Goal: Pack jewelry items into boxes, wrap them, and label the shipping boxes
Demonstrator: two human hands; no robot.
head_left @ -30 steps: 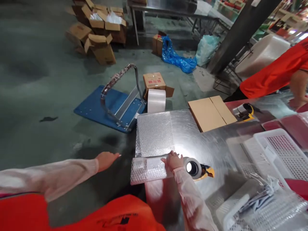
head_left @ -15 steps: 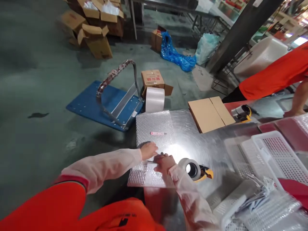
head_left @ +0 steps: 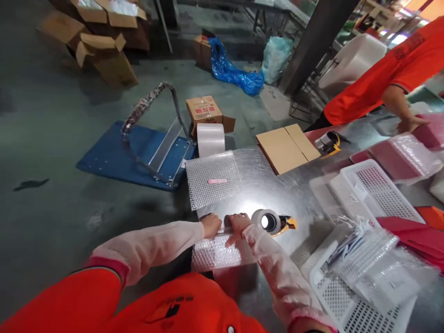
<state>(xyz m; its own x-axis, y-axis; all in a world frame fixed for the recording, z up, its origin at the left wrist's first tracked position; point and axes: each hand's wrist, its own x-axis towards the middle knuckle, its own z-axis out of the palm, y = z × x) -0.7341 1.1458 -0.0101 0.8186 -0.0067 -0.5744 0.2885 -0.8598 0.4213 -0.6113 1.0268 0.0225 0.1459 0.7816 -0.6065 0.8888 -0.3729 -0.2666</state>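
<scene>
My left hand (head_left: 211,225) is closed at the far edge of a bubble-wrapped bundle (head_left: 214,253) at the table's near edge. Alongside it, my right hand (head_left: 238,225) curls its fingers over the same far edge, with its thumb pointing down across the bubble wrap. What lies inside the wrap is hidden. Beyond my hands a flat bubble wrap sheet (head_left: 204,196) spreads over the table corner, with a pink utility knife (head_left: 217,181) on top. To the right of my right hand are a roll of clear tape (head_left: 258,219) and a yellow-handled tape dispenser (head_left: 288,224).
A bubble wrap roll (head_left: 211,138) stands past the metal table (head_left: 248,162). Flattened cardboard (head_left: 287,147) and white baskets (head_left: 379,185) lie rightward. A blue platform trolley (head_left: 104,155) is on the floor at left. A co-worker in orange (head_left: 374,88) handles wrapped pink items.
Both hands have drawn the near bubble wrap toward my body, and bare metal now shows between it and the far sheet. The view has shifted right. The co-worker's hand now touches a pink item.
</scene>
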